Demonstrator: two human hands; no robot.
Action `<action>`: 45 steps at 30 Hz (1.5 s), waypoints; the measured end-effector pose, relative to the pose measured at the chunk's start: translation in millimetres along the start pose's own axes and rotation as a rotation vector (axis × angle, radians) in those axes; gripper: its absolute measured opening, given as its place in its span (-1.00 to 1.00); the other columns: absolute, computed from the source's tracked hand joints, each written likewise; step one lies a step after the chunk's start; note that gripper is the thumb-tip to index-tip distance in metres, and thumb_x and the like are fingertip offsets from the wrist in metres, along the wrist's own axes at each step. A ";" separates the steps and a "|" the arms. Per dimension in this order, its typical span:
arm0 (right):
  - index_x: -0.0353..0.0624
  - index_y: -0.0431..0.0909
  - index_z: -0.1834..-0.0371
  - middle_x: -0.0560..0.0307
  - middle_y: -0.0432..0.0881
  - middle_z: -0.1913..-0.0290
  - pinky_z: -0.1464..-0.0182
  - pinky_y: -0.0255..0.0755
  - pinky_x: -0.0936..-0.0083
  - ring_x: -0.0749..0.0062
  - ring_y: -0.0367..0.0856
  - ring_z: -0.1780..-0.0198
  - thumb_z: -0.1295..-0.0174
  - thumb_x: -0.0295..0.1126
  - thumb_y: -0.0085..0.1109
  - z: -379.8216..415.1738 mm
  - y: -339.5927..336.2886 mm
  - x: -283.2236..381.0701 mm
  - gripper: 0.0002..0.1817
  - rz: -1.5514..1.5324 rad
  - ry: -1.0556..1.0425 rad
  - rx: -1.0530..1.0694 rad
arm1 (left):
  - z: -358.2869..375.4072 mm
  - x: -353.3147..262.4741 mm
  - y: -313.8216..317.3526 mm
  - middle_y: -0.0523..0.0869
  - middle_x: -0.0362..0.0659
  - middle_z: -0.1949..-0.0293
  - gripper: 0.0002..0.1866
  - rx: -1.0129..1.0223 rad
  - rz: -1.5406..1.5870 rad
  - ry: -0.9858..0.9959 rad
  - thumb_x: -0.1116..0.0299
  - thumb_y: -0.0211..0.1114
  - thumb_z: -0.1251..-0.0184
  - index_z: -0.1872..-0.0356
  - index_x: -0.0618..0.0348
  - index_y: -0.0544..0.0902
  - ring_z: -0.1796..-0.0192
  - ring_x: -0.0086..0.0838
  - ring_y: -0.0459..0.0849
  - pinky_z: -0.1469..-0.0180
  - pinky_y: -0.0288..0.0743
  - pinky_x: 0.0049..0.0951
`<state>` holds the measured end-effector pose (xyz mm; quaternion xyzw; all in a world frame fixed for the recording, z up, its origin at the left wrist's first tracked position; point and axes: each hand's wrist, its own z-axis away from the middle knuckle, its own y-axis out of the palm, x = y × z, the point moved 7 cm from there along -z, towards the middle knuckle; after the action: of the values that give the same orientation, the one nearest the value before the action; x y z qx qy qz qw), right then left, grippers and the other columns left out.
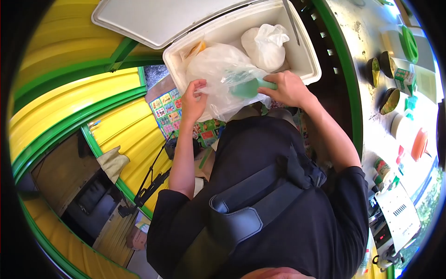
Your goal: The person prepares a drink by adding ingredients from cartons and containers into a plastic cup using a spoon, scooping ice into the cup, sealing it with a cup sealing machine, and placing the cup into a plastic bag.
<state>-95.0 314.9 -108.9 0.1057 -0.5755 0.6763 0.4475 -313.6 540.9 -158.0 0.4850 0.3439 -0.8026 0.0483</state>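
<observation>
My right hand (287,88) is closed around the handle of a green plastic scoop (245,88). The scoop's wide end is seen through the clear plastic of a large bag (218,63), at the bag's near side. With its fingers pinched on the bag's left edge, my left hand (193,100) holds the plastic up. This bag sits in an open white cooler box (304,56) and hangs over its near rim. What lies inside the bag is blurred by the plastic. Behind it in the box rests a knotted bag of something white (265,46).
The cooler's lid (139,21) stands swung open at the back left. Along the right runs a counter (357,69) with dark bowl-like shells (389,101), a green-lidded container (409,44) and an orange item (419,144). A colourful patterned mat (167,111) lies below the box.
</observation>
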 end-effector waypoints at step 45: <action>-0.19 0.80 -0.10 -0.13 0.82 0.29 0.15 0.66 0.31 0.06 0.84 0.30 -0.39 -0.11 0.45 98.8 -12.8 16.6 -0.60 -0.326 0.119 -0.263 | -23.9 -72.8 -23.9 0.82 -0.11 -0.03 -0.71 0.019 0.367 0.191 0.63 0.34 -0.46 -0.16 0.30 0.70 -0.03 -0.54 0.77 -0.05 0.64 -0.54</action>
<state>-132.0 235.8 -58.1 0.0981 -0.6066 0.5193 0.5939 -267.3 554.8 -93.8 0.6137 0.2452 -0.7341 0.1562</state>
